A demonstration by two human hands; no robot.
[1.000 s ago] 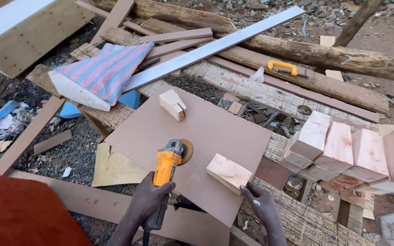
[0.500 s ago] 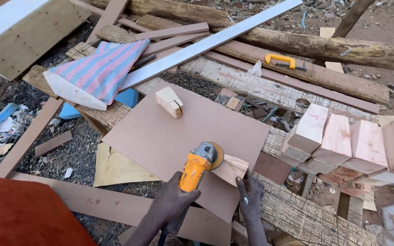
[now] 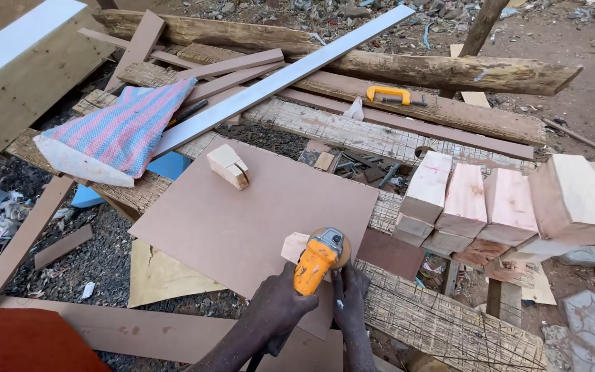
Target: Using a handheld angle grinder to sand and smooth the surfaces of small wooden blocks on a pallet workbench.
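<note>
Nearest to us, our left hand (image 3: 280, 310) is wrapped tight around the body of the orange angle grinder (image 3: 315, 262), fingers closed on its grip. The tool points away from us, its disc end lying over the small wooden block (image 3: 293, 246), which rests on the near edge of the brown board (image 3: 242, 220). Our right hand (image 3: 349, 296) sits just beside the grinder on its right, fingers curled and touching the tool and the block's near side; how firmly it grips we cannot tell. So the block lies just beyond our knuckles, mostly hidden under the grinder, with only its pale left corner showing.

Below and left of the board we see a long flat plank (image 3: 118, 331) and a yellowish sheet (image 3: 163, 275) on the gravel, and a reddish panel (image 3: 22, 341) in the near left corner.

Further on, a second wooden block (image 3: 228, 166) sits at the board's far left corner, well apart from our hands. To the right a row of cut timber blocks (image 3: 490, 203) leans together on the slatted bench (image 3: 449, 324).

Beyond that a striped pink and blue sack (image 3: 115, 131) lies on planks at left, a long pale metal bar (image 3: 290, 76) runs diagonally across the pile, and a yellow-handled saw (image 3: 390, 94) rests on a board near a rough log (image 3: 414, 69)
</note>
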